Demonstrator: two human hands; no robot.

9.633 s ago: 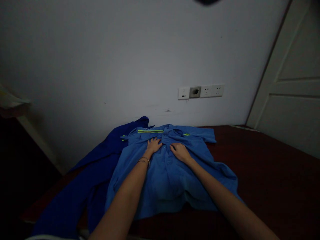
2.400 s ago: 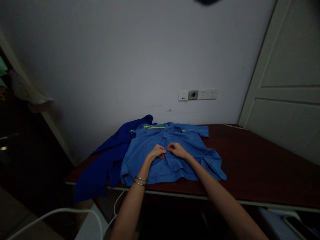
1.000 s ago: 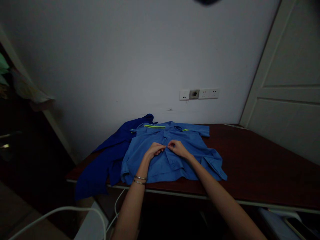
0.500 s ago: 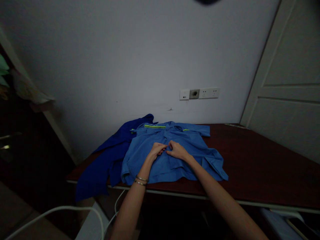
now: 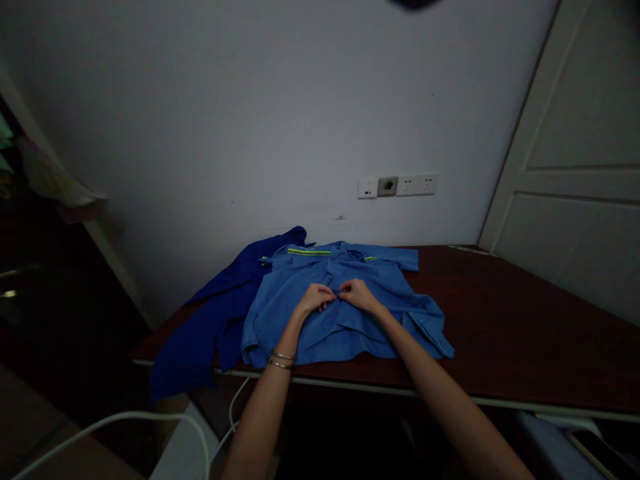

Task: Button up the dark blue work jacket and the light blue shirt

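A light blue shirt [image 5: 290, 313] with yellow-green stripes across its chest lies spread on the dark red table [image 5: 500, 320], collar toward the wall. My left hand [image 5: 317, 297], with bracelets on its wrist, pinches the shirt's front opening near the middle. Close beside it, my right hand [image 5: 356, 293] pinches the other edge of the front, and a bit of cloth shows raised between the fingertips. Any button there is too small to make out. A darker blue garment [image 5: 230, 287] lies partly under the shirt's left side and hangs over the table's front edge.
Wall sockets [image 5: 398, 186] sit above the table's back edge. A white cable [image 5: 135, 415] loops at the lower left. Below the table at the lower right lies a phone-like object [image 5: 597, 453]. A white panelled door [image 5: 575, 160] stands at the right.
My right hand has shifted slightly, its fingers now pinching the shirt's front edge higher and nearer my left fingertips. The cloth between the hands is lifted a little. The shirt otherwise stays put.
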